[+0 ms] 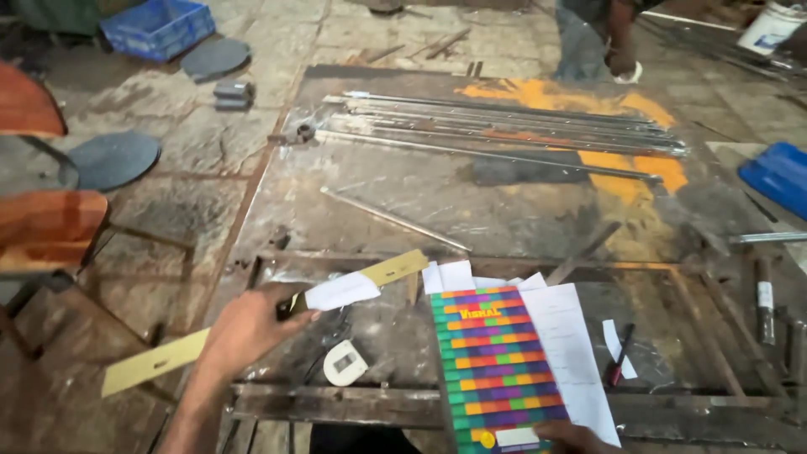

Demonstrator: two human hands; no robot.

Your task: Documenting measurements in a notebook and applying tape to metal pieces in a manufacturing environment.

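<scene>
Blue crate (160,27) – contents unclear; left hand (244,328) grips ruler (252,324).

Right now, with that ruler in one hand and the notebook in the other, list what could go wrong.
1. The left hand holds the long yellow ruler together with a slip of paper; the slip could slide loose.
2. Loose sheets stick out from under the striped notebook, pinned only at its lower edge by the right hand; they may slip away.
3. A swing of the ruler might knock the thin metal rod.
</scene>
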